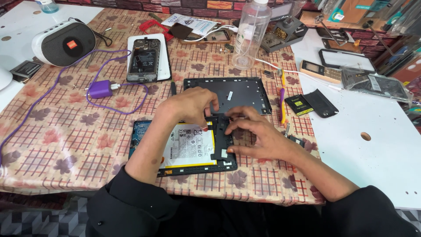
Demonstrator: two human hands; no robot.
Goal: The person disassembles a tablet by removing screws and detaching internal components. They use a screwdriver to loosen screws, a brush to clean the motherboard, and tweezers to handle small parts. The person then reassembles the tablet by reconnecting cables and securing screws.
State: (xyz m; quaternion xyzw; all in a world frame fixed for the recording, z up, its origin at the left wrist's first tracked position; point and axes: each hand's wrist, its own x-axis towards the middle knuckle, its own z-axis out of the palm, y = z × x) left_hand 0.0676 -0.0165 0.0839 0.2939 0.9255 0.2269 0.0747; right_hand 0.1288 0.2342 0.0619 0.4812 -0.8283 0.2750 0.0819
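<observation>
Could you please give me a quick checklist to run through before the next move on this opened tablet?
1. Opened tablet lies flat on the table: ok.
2. Left hand rests on its top edge: ok.
3. Right hand touches the black inner part: ok.
4. Removed back cover lies apart, above the tablet: ok.
5. Whether the black part is loose: cannot tell.
6. Purple cable lies off the tablet: ok.
</observation>
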